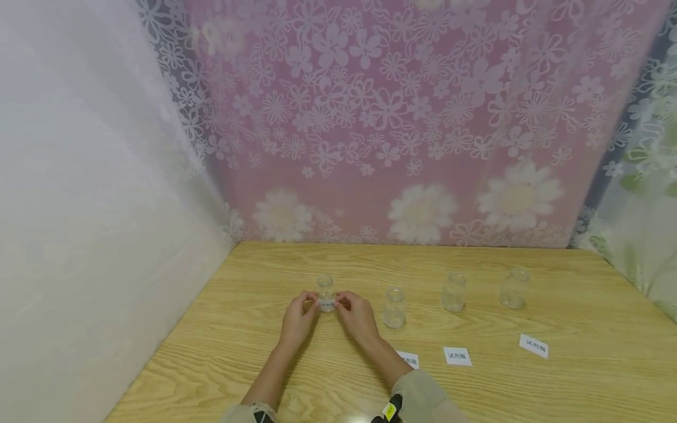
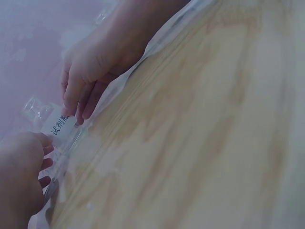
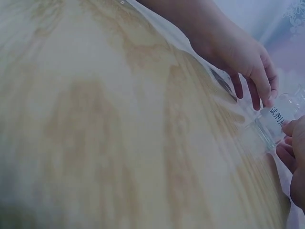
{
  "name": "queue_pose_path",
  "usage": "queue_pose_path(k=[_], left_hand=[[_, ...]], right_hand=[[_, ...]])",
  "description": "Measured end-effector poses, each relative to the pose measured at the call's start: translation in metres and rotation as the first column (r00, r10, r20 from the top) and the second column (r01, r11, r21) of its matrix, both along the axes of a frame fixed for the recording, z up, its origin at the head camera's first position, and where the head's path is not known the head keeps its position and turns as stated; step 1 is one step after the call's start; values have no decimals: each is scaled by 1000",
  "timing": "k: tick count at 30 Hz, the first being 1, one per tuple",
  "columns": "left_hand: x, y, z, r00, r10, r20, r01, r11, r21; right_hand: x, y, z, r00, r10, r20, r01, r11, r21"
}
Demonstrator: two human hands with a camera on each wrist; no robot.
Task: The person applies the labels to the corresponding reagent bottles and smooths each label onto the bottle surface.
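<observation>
A small clear glass bottle (image 1: 325,284) with a narrowed neck stands upright on the table. Across its front lies a white paper label (image 1: 327,305) with handwritten black characters. My left hand (image 1: 297,320) pinches the label's left end between thumb and fingers, close against the glass. At the other end, my right hand (image 1: 359,317) pinches the label in the same way. The left wrist view shows the label (image 2: 59,126) spread between both hands. In the right wrist view, my right thumb covers part of the writing on the label (image 3: 275,117).
To the right stand three more clear glass bottles: a near one (image 1: 394,309), a middle one (image 1: 453,292) and a far-right one (image 1: 513,289). Three white labels lie in front: one (image 1: 409,359) partly behind my right forearm, another (image 1: 457,356), and a tilted one (image 1: 534,346). Curtains border the wooden table (image 1: 222,352).
</observation>
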State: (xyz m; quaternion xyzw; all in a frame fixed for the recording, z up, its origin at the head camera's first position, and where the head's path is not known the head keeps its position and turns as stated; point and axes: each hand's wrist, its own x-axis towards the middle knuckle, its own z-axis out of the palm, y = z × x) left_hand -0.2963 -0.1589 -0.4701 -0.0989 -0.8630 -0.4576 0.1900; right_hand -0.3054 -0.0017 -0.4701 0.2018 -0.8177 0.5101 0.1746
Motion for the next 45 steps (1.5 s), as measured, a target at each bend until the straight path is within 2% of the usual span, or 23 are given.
queue_pose_path(k=[6, 14, 17, 23, 29, 34, 37, 45], left_hand=[[0, 0, 0, 1000, -6, 10, 6, 999, 40], [0, -4, 0, 999, -35, 35, 31, 993, 117], [1, -5, 0, 999, -36, 14, 35, 994, 100], [-1, -11, -1, 999, -48, -22, 49, 998, 44], [-4, -13, -1, 995, -94, -26, 96, 992, 85], [-4, -12, 0, 996, -84, -40, 88, 992, 94], [-4, -11, 1, 996, -72, -44, 75, 993, 91], [-2, -13, 0, 998, -61, -5, 61, 994, 93]], right_hand=[[-2, -3, -3, 998, -58, -32, 59, 998, 31], [-2, -4, -5, 999, -49, 17, 50, 995, -87], [-3, -5, -5, 1000, -21, 17, 22, 998, -64], [-5, -10, -7, 994, 37, 104, -36, 999, -12], [-3, -19, -4, 995, -34, 94, 28, 998, 64], [-1, -21, -1, 993, -93, 68, 86, 992, 97], [-2, -18, -1, 995, -75, 59, 70, 994, 82], [-2, -5, -1, 999, 50, 12, -50, 998, 24]])
